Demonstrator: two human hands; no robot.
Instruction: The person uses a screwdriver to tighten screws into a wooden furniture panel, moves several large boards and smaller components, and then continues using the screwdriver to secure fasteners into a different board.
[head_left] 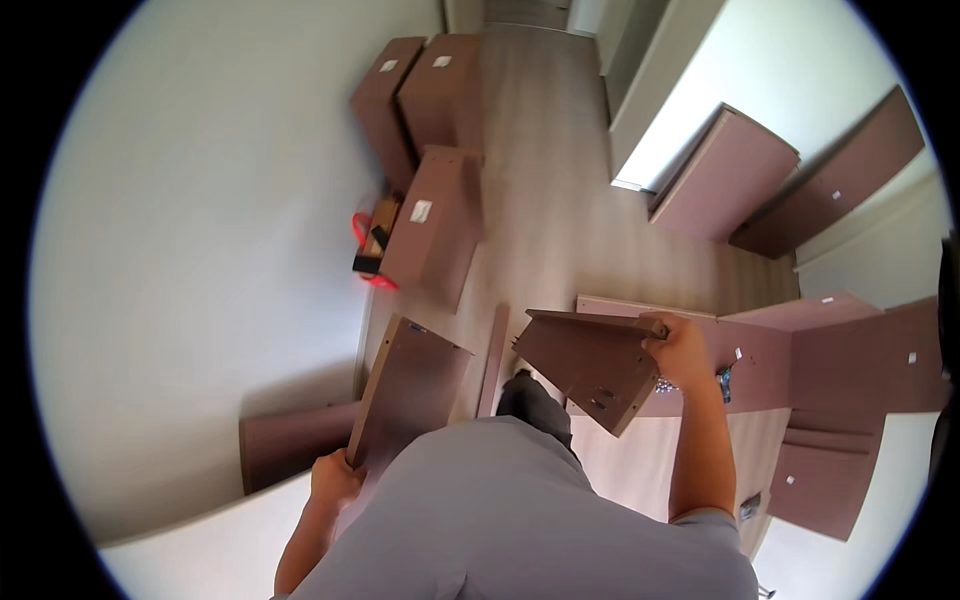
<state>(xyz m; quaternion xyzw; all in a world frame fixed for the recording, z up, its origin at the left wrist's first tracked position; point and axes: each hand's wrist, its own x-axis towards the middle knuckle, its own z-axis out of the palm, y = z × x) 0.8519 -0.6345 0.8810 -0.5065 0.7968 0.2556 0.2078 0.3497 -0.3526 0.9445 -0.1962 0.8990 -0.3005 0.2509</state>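
My left hand (336,478) grips the lower edge of a brown furniture panel (408,388), held tilted at my left side. Small holes and a dark fitting show near that panel's top end. On the right, my right hand (680,350) is closed around the corner of a second brown panel (585,372), which has an edge strip along its far side and two slots near its near end. This one hangs in front of me, above the floor and over my leg. My fingertips are partly hidden behind both pieces.
Brown panels or boxes (440,90) stand along the left wall, beside a red-handled object (376,240). More boards (728,175) lean at the right. Other panels (840,350) lie or stand at my right, near a small blue packet (724,385). A narrow strip (494,362) lies ahead.
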